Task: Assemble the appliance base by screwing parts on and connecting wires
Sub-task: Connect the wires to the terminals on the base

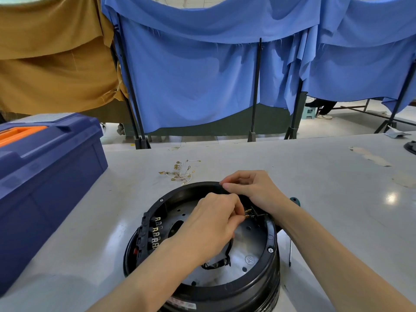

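Both your hands are at the black base [247,287], which sits on the table [326,181] close before you. Your left hand [216,220] pinches a brass terminal [247,214] inside; your right hand [251,190] curls over the far rim. Loose wires [180,172] lie just beyond.

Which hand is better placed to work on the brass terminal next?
The left hand: its fingers pinch at the brass terminal, while the right hand grips the base by its rim, steadying it.
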Action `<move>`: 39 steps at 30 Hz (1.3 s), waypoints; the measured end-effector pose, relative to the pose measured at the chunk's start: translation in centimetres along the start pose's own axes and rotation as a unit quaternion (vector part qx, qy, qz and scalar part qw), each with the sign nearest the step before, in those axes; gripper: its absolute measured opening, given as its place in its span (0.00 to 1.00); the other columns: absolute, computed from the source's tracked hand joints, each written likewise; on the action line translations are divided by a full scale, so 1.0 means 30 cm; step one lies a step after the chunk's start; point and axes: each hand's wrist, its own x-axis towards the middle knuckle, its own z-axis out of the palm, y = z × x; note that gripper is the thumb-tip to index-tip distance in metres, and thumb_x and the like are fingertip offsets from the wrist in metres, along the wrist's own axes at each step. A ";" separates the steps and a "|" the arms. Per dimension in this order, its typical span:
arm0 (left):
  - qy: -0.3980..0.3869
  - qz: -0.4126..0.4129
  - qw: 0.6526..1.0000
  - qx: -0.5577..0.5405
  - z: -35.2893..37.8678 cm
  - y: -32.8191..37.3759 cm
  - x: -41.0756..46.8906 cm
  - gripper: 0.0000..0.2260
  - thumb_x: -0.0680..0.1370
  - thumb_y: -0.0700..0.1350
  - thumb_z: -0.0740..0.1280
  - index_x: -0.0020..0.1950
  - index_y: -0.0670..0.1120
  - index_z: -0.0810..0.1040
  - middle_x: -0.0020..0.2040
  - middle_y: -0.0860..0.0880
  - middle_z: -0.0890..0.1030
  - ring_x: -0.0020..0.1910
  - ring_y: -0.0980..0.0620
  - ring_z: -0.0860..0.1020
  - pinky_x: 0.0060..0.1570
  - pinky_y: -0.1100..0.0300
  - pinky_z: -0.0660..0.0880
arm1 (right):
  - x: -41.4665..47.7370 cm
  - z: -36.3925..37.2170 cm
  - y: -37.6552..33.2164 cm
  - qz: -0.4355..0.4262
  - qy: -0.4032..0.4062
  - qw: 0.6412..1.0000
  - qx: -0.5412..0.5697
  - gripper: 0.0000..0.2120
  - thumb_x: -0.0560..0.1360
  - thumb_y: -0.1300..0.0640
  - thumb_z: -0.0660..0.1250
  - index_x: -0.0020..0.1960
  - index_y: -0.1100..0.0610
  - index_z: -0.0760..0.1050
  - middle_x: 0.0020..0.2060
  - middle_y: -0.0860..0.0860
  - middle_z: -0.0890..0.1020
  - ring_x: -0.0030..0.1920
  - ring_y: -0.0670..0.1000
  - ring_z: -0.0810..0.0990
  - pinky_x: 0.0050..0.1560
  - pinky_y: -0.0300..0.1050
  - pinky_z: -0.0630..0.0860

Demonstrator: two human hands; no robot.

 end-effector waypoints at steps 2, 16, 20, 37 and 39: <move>0.001 -0.001 1.000 -0.006 0.001 -0.001 0.001 0.03 0.80 0.45 0.66 0.50 0.48 0.79 0.32 0.56 0.76 0.40 0.56 0.79 0.50 0.57 0.75 | 0.000 0.000 0.000 0.000 0.001 1.000 -0.002 0.03 0.74 0.64 0.72 0.45 0.58 0.84 0.41 0.53 0.87 0.43 0.46 0.84 0.45 0.34 0.78; 0.002 -0.010 1.000 -0.029 0.013 -0.009 0.003 0.03 0.79 0.44 0.66 0.47 0.49 0.78 0.33 0.50 0.82 0.35 0.59 0.79 0.47 0.59 0.76 | -0.001 0.001 0.000 0.001 0.003 1.000 -0.003 0.03 0.74 0.63 0.72 0.46 0.58 0.84 0.42 0.54 0.87 0.43 0.47 0.85 0.44 0.33 0.78; 0.005 -0.013 1.000 -0.028 0.017 -0.009 0.002 0.03 0.79 0.45 0.65 0.48 0.48 0.78 0.32 0.50 0.81 0.34 0.59 0.79 0.47 0.58 0.77 | -0.004 0.003 -0.002 0.001 0.006 1.000 -0.003 0.03 0.74 0.63 0.72 0.45 0.57 0.84 0.41 0.53 0.87 0.43 0.46 0.85 0.43 0.32 0.77; 0.031 -0.001 0.999 -0.035 0.022 -0.004 0.000 0.03 0.79 0.43 0.67 0.47 0.47 0.79 0.31 0.55 0.77 0.36 0.57 0.79 0.46 0.57 0.77 | -0.004 0.000 0.005 0.005 0.005 1.000 0.006 0.03 0.74 0.64 0.72 0.46 0.59 0.84 0.42 0.55 0.86 0.43 0.48 0.84 0.48 0.38 0.80; 0.031 -0.003 0.999 -0.039 0.022 -0.005 -0.001 0.02 0.78 0.43 0.67 0.46 0.47 0.79 0.31 0.54 0.78 0.35 0.58 0.79 0.45 0.59 0.77 | -0.005 0.000 0.003 0.009 0.004 1.000 0.006 0.03 0.74 0.63 0.72 0.47 0.60 0.84 0.43 0.56 0.86 0.43 0.49 0.84 0.48 0.38 0.81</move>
